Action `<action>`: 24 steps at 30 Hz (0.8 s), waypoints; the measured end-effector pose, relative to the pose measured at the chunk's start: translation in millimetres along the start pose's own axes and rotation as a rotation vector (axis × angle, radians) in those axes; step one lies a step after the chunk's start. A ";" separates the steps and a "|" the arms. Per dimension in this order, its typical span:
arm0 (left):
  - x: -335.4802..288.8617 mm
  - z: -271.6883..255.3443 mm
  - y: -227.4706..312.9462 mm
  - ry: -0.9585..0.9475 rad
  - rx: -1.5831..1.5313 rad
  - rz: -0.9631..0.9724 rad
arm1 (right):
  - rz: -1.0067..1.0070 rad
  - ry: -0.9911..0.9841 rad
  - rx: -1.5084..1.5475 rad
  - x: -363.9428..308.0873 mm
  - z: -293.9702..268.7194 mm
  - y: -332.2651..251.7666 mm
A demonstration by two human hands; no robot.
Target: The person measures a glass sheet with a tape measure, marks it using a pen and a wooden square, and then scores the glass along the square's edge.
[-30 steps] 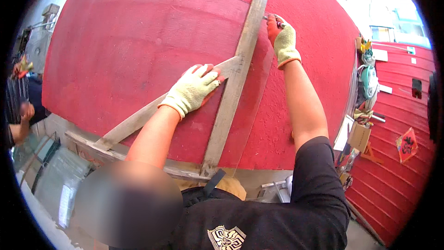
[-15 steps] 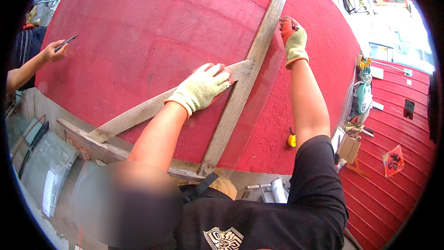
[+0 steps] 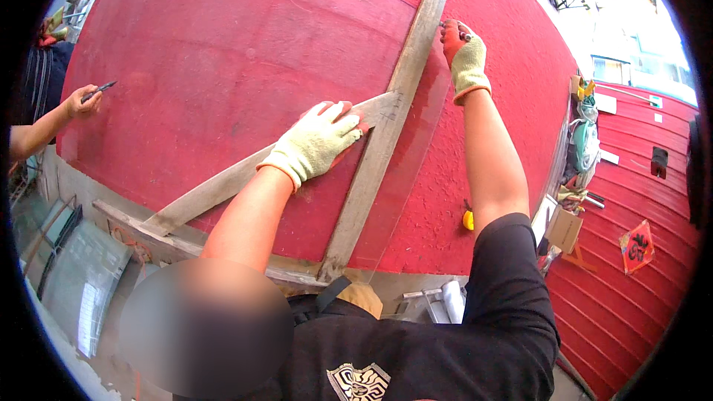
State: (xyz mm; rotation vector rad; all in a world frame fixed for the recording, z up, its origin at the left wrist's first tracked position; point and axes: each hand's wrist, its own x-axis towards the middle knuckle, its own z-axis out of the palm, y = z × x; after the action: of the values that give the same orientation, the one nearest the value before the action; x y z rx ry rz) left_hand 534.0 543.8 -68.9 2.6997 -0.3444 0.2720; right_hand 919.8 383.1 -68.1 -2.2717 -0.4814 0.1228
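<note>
A long wooden straightedge with a diagonal brace, together a wooden square [image 3: 356, 206], lies over a clear glass sheet [image 3: 399, 171] on a red-covered table. My left hand [image 3: 316, 137], in a pale yellow glove with red palm, rests on the brace, its fingers curled over the wood near the joint. Up by the far part of the straightedge, my gloved right hand [image 3: 466, 56] is closed round a small glass cutter [image 3: 465, 36]; only its dark end shows and the glove hides the rest. Its fingertips are close to the straightedge's right side.
On the left, another person's hand [image 3: 83, 101] holds a dark marker [image 3: 99, 90] above the table [image 3: 223, 44]. A yellow tape measure [image 3: 468, 220] lies near my right elbow. Glass panes [image 3: 85, 282] stand at lower left. A cardboard box [image 3: 564, 230] and bags sit past the right edge.
My right hand has shifted slightly toward the far left, along the straightedge. The whole view has moved a little. The other person's hand with the marker has drawn slightly lower and left.
</note>
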 end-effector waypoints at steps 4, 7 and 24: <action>0.8 1.8 -0.3 0.018 -0.010 0.004 | -0.004 0.001 0.033 -2.6 0.9 -0.9; 1.7 2.0 -0.6 0.013 -0.008 0.008 | -0.017 0.022 0.014 -0.7 2.0 4.8; 1.2 0.6 0.0 0.003 -0.010 -0.006 | 0.007 0.031 -0.018 2.8 1.0 10.2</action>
State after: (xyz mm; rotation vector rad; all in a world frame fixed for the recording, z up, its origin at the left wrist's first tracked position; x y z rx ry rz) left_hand 535.2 543.4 -69.1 2.6902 -0.3364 0.2724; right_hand 925.2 378.6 -76.0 -2.2900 -0.4599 0.0874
